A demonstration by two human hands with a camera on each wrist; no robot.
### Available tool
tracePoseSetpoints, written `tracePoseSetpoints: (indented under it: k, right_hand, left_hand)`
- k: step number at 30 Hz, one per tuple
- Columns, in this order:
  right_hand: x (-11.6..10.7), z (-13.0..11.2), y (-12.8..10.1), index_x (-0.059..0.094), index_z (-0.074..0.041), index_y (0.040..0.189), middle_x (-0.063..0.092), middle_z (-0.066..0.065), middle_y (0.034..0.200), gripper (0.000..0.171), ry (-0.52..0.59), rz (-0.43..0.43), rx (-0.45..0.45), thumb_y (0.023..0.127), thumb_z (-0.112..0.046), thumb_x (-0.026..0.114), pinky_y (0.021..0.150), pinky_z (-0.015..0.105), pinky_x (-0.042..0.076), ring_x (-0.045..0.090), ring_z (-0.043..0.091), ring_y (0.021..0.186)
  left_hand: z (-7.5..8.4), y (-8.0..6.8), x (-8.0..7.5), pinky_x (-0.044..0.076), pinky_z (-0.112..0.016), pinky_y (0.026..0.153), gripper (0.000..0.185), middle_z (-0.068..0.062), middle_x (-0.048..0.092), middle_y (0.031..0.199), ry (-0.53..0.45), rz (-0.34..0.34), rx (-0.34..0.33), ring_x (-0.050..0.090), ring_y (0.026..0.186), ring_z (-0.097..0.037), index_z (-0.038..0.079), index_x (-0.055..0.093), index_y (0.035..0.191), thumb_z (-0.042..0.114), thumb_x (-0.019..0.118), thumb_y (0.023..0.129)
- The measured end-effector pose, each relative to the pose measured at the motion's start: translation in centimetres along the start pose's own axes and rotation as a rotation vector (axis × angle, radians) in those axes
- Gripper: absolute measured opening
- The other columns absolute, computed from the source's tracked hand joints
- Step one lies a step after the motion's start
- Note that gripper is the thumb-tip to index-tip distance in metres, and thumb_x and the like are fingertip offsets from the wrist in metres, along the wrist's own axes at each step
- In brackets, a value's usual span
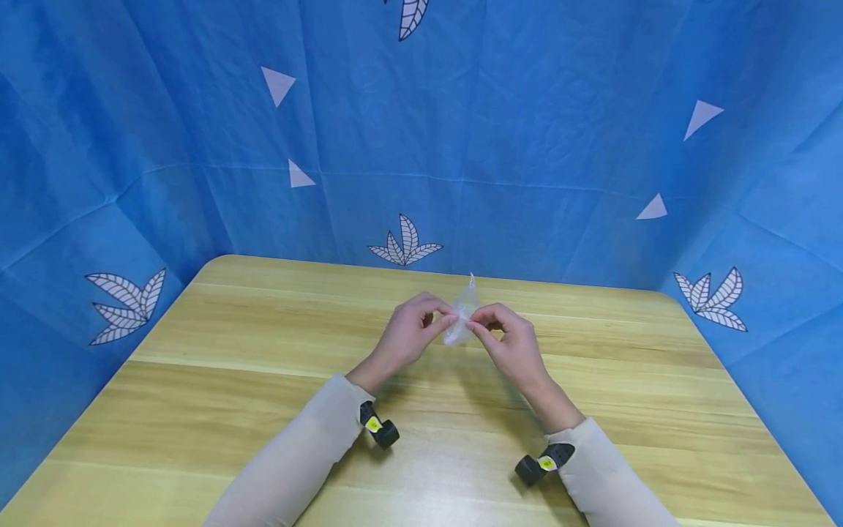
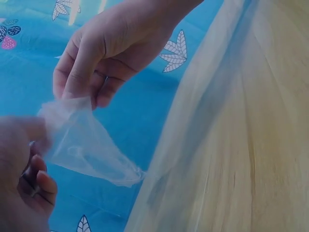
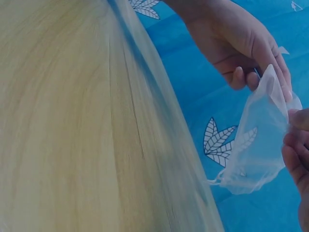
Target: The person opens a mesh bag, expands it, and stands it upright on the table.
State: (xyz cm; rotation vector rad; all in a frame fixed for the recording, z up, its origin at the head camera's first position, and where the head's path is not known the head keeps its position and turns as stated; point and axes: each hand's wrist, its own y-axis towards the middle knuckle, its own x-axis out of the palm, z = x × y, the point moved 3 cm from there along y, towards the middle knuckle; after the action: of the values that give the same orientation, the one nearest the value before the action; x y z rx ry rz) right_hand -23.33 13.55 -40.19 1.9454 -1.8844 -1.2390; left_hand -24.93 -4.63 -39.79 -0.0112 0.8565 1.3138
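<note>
Between the two hands a small, thin, translucent white bag (image 1: pixel 468 298) is held above the wooden table. My left hand (image 1: pixel 410 329) pinches one side of its edge between thumb and index finger. From the other side, my right hand (image 1: pixel 511 342) pinches the edge in the same way, with the fingertips of both hands close together. In the left wrist view the bag (image 2: pixel 87 147) tapers to a gathered point. A thin loose loop shows at that gathered end of the bag (image 3: pixel 256 154) in the right wrist view.
The wooden table (image 1: pixel 217 351) has rounded far corners. A blue curtain (image 1: pixel 461 146) printed with leaves and triangles hangs behind and along both sides. A black strap with a small camera (image 1: pixel 385 433) sits on the left wrist, and another camera (image 1: pixel 530 470) on the right.
</note>
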Motion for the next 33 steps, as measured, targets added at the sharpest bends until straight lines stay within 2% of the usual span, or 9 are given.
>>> tracePoseSetpoints:
  k: [4, 8, 12, 15, 19, 23, 33]
  right_hand:
    - [-0.07, 0.08, -0.03, 0.069, -0.008, 0.094, 0.067, -0.002, 0.085, 0.006, -0.002, -0.017, 0.038, 0.089, -0.011, 0.072, 0.072, 0.029, 0.053, 0.063, 0.013, 0.078]
    - [-0.07, 0.05, -0.07, 0.072, -0.009, 0.100, 0.067, -0.002, 0.088, 0.010, -0.044, -0.034, 0.045, 0.091, -0.014, 0.071, 0.071, 0.029, 0.053, 0.062, 0.012, 0.079]
    - [-0.09, 0.02, -0.08, 0.074, -0.008, 0.098, 0.067, -0.002, 0.086, 0.009, -0.093, -0.027, 0.004, 0.090, -0.012, 0.072, 0.068, 0.027, 0.052, 0.061, 0.011, 0.076]
    - [-0.13, 0.00, -0.07, 0.073, -0.008, 0.093, 0.065, -0.002, 0.082, 0.006, -0.091, 0.002, -0.028, 0.088, -0.009, 0.074, 0.065, 0.024, 0.050, 0.059, 0.011, 0.073]
    - [-0.18, -0.06, -0.10, 0.071, -0.007, 0.090, 0.063, -0.002, 0.080, 0.009, -0.076, 0.051, -0.078, 0.084, -0.003, 0.076, 0.064, 0.022, 0.048, 0.057, 0.011, 0.071]
    - [-0.19, -0.28, -0.07, 0.070, -0.007, 0.090, 0.062, -0.002, 0.080, 0.011, -0.067, 0.069, -0.102, 0.083, -0.001, 0.076, 0.064, 0.024, 0.049, 0.056, 0.011, 0.071]
    - [-0.13, -0.19, 0.01, 0.071, -0.007, 0.094, 0.064, -0.002, 0.079, 0.007, -0.108, 0.026, -0.015, 0.088, -0.009, 0.074, 0.061, 0.023, 0.048, 0.056, 0.011, 0.069]
  left_hand:
    - [0.03, -0.15, 0.03, 0.039, -0.023, 0.052, 0.012, 0.005, 0.064, 0.088, -0.033, 0.016, -0.002, 0.047, 0.061, -0.010, 0.014, 0.074, 0.098, 0.024, 0.068, 0.094]
    - [0.07, -0.32, 0.14, 0.037, -0.023, 0.050, 0.011, 0.006, 0.064, 0.083, -0.052, 0.009, 0.013, 0.045, 0.058, -0.010, 0.014, 0.074, 0.099, 0.022, 0.067, 0.094]
    - [0.08, -0.34, 0.32, 0.036, -0.023, 0.051, 0.010, 0.007, 0.061, 0.080, -0.034, 0.021, 0.032, 0.044, 0.058, -0.010, 0.014, 0.074, 0.098, 0.021, 0.068, 0.093]
    - [0.03, -0.29, 0.48, 0.037, -0.023, 0.052, 0.009, 0.008, 0.060, 0.080, 0.000, 0.019, 0.032, 0.044, 0.059, -0.009, 0.014, 0.072, 0.097, 0.021, 0.068, 0.094]
    - [0.00, -0.26, 0.69, 0.039, -0.023, 0.054, 0.016, 0.008, 0.060, 0.083, 0.045, -0.020, 0.026, 0.045, 0.062, -0.009, 0.013, 0.072, 0.104, 0.025, 0.066, 0.096]
    - [0.04, -0.34, 0.75, 0.040, -0.024, 0.055, 0.023, 0.007, 0.059, 0.084, 0.047, -0.044, 0.026, 0.046, 0.064, -0.010, 0.013, 0.075, 0.108, 0.029, 0.061, 0.098]
    - [0.28, -0.45, 0.53, 0.040, -0.022, 0.055, 0.010, 0.008, 0.060, 0.083, 0.044, 0.053, 0.124, 0.045, 0.063, -0.007, 0.013, 0.074, 0.095, 0.020, 0.068, 0.093]
